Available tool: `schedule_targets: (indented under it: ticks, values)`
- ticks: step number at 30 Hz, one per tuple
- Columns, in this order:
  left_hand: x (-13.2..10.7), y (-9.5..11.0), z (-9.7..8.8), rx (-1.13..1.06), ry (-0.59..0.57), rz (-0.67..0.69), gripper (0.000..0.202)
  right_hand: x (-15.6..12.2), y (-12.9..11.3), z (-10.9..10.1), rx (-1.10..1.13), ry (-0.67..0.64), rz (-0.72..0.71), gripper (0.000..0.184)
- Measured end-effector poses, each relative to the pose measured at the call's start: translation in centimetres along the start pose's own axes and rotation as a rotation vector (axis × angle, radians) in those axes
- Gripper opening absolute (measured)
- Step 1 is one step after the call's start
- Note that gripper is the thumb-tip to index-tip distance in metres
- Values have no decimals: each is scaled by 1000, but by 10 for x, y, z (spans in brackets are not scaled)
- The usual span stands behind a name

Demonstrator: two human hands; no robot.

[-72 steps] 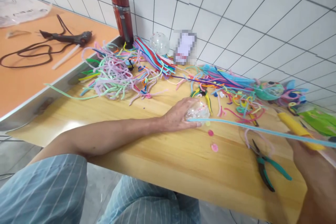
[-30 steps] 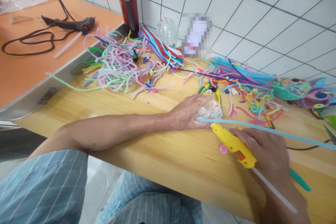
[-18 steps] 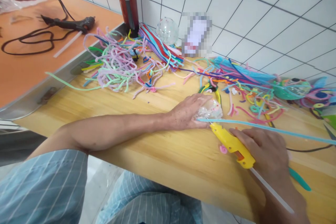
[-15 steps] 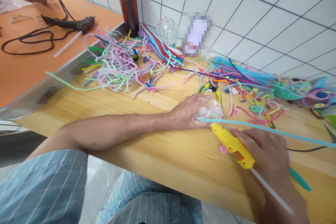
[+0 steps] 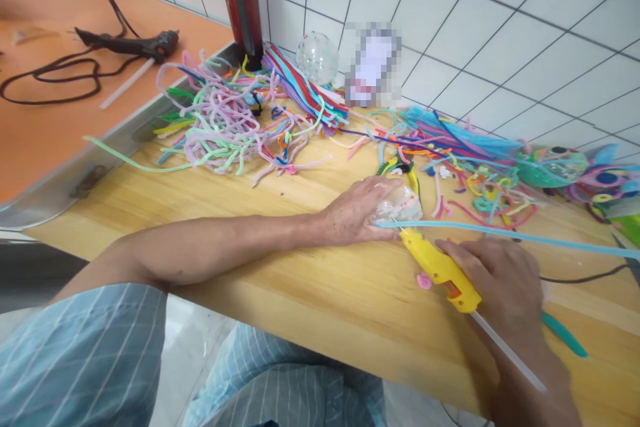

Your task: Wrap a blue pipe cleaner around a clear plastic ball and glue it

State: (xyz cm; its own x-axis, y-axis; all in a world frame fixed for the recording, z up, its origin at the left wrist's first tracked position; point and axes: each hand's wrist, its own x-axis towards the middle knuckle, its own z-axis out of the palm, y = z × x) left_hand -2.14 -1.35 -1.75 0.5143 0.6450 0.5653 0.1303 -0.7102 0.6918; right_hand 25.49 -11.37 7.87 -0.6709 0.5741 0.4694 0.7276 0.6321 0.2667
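My left hand is closed around a clear plastic ball with small coloured specks, low over the wooden table. A long light-blue pipe cleaner runs from beside my left thumb, along the ball's near side, out to the right edge. In my right hand is a yellow hot glue gun, with a clear glue stick sticking out of its back. Its nozzle points at the near side of the ball, by the pipe cleaner; whether it touches is hard to tell.
Tangled pipe cleaners and a striped bundle lie at the back, near a red flask and another clear ball. Pliers lie behind my left hand. A green fish-like figure sits right. A black glue gun rests on the orange table.
The pipe cleaner's right part has shifted slightly upward. Both hands keep nearly the same pose, the glue gun still at the ball. Another person's hand at the upper left has gone from view.
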Motion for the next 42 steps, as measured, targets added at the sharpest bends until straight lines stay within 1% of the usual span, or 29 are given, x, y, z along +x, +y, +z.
schedule_targets:
  ticks: [5, 10, 15, 20, 25, 33, 37, 42]
  values:
    - [-1, -1, 0, 6, 5, 13, 90, 4, -5, 2, -8, -17, 14, 42]
    - [-1, 0, 0, 17, -10, 20, 90, 4, -2, 2, -17, -21, -42, 30]
    - [0, 1, -2, 23, -22, 7, 89, 1, -4, 2, -30, -47, -16, 31]
    - [-1, -1, 0, 7, -5, 22, 91, 0, -5, 4, -28, -35, 16, 26]
    - [-1, -2, 2, 28, 3, 18, 91, 3, -3, 3, -60, 12, -39, 22]
    - [0, -3, 2, 55, 6, 33, 88, 0, -2, 4, 16, -23, -36, 25]
    - [0, -3, 4, 53, 27, 46, 87, -2, -4, 5, 1, -7, -16, 26]
    - [0, -2, 6, 50, 36, 28, 91, -3, -3, 7, -4, 37, 23, 26]
